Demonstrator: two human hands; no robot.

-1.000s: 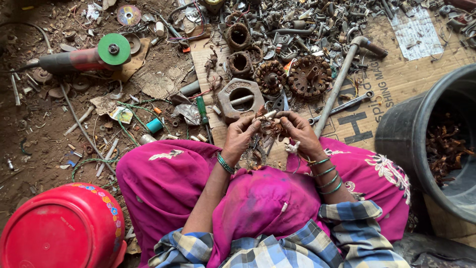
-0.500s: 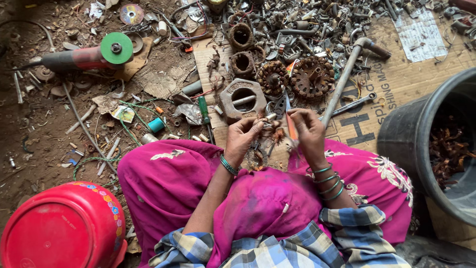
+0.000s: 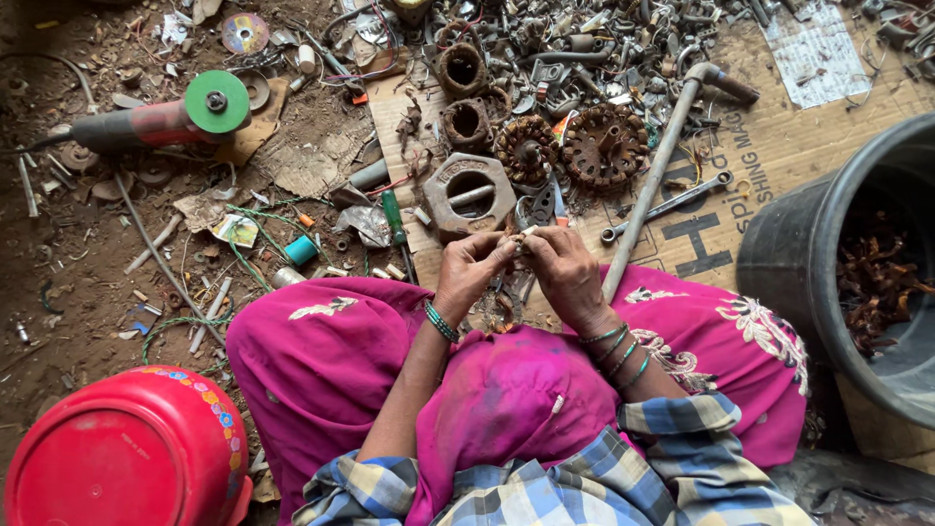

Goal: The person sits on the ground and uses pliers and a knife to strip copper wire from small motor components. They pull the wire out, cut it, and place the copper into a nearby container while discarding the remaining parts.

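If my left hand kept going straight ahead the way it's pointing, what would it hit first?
Probably the right hand, since the left hand points across at it around a small part. Past that, likely the long metal pipe, though depth is unclear.

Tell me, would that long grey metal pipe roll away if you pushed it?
The pipe is round and straight, so it could roll sideways. Its bent elbow end would probably stop it soon. It looks like stiff, heavy metal, and it lies on flat cardboard among scrap that may block it.

Person seen from above: magenta garment [image 3: 341,360] with white embroidery covered the lap; blue, yellow and white plaid sleeves [image 3: 672,429] were worn; green bangles [image 3: 440,321] ringed both wrists of left hand [image 3: 472,273] and right hand [image 3: 565,273].
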